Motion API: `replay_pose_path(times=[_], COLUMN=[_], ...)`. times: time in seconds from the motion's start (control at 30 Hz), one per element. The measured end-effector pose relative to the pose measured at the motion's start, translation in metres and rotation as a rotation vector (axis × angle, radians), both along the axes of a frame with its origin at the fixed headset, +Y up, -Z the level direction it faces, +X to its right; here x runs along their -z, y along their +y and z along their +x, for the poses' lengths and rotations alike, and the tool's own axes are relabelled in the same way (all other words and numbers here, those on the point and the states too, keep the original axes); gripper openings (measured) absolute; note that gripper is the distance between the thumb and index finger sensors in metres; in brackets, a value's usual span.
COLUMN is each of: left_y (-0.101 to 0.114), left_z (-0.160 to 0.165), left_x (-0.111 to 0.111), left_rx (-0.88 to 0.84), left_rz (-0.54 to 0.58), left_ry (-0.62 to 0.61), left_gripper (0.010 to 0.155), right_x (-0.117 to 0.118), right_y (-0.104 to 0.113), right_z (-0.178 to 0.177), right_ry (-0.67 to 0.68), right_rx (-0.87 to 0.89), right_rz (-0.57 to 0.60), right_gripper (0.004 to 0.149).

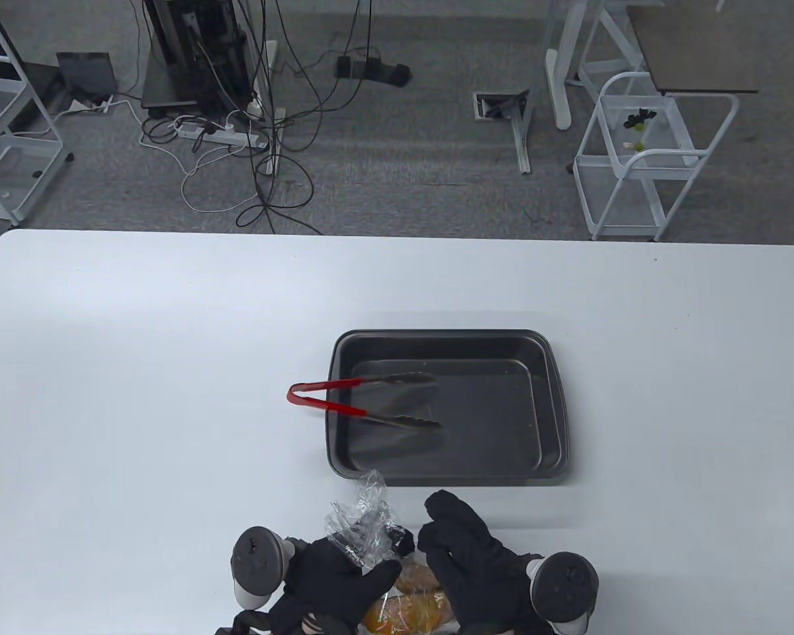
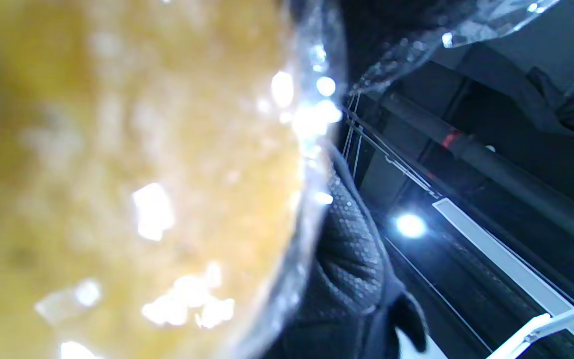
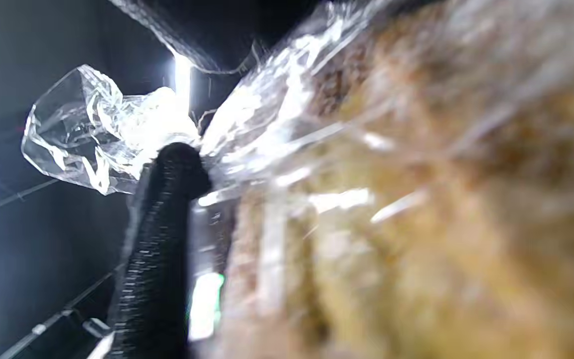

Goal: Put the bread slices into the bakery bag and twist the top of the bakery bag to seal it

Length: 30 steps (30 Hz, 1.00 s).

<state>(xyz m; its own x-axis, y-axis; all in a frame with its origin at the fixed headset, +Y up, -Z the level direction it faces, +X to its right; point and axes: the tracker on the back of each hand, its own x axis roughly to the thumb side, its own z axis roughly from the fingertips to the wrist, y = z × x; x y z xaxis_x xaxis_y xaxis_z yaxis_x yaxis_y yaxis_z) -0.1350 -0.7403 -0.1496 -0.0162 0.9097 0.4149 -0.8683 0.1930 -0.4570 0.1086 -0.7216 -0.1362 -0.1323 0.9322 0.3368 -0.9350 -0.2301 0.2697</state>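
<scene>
Both wrist views are mostly blur: golden bread slices [image 1: 410, 605] fill them, pressed behind the clear bakery bag [image 1: 364, 522]. From the table view, the bag sits at the near tabletop [image 1: 139, 370] edge, partly cut off by the frame. Left hand [image 1: 334, 585] has fingers curled around the bag's crumpled neck. Right hand [image 1: 476, 569] cups the bag's side; whether it grips cannot be told.

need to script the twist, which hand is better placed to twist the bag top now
Left. The left hand is already at the gathered neck of the bakery bag, while the right hand lies over the bread, better for steadying.
</scene>
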Motion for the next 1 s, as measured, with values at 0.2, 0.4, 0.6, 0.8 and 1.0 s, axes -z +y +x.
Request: replay_pose_path(times=[0.2,0.4,0.6,0.8,1.0], left_y=[-0.002,-0.001,0.001,0.004,0.012], left_z=[-0.002,0.001,0.003,0.005,0.008], left_x=[0.002,0.001,-0.002,-0.004,-0.01], left_rx=[-0.013,0.03,0.089,0.214,0.322], left_rz=[-0.016,-0.015,0.003,0.04,0.122], left_ry=[-0.037,-0.048,0.006,0.053,0.144], left_gripper=[0.05,0.05,0.05,0.051,0.051], right_x=[0.004,0.01,0.009,0.01,0.002], right_y=[-0.003,-0.007,0.004,0.007,0.014], right_z=[-0.002,-0.004,-0.001,-0.001,-0.002], right_ry=[0.098,0.137,0.052,0.119,0.07], right_rx=[0.008,0.009,-0.161,-0.014,-0.061], right_rz=[-0.055,-0.111,0.042,-0.001,0.083], right_gripper=[0.057,0.056,0.046,0.043,0.043])
